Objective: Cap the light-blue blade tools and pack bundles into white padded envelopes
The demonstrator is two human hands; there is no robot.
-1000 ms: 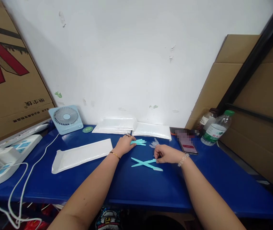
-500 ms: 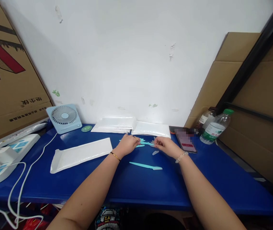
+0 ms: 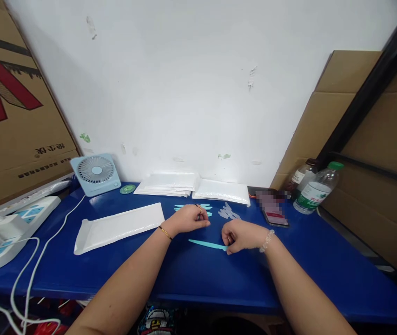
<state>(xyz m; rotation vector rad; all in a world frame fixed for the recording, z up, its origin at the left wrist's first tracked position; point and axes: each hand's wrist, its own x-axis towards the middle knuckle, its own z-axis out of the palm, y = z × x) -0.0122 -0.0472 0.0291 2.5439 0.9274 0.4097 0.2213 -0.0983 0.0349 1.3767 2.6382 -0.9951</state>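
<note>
A turquoise eyebrow razor [image 3: 207,244] lies on the blue tabletop, its handle pointing left. My right hand [image 3: 240,235] is closed over its blade end, thumb and fingertips pinching it; the blade is hidden. My left hand [image 3: 189,218] hovers just above and left, fingers loosely curled with the thumb apart, and I see nothing in it. Several more turquoise eyebrow razors [image 3: 205,205] lie behind my left hand, partly covered by it. Beyond my right hand is a small heap of translucent blade caps [image 3: 228,211].
A white padded mailer [image 3: 120,228] lies to the left, with more stacked mailers [image 3: 166,183] against the wall. A light-blue fan [image 3: 96,173] and a power strip [image 3: 27,228] with cables stand at left. At right are a phone [image 3: 275,211] and plastic bottles [image 3: 315,190].
Both hands have left the razor and cap they were handling at the back. My right hand has come nearer and down onto the front razor's blade end; my left has shifted slightly nearer.
</note>
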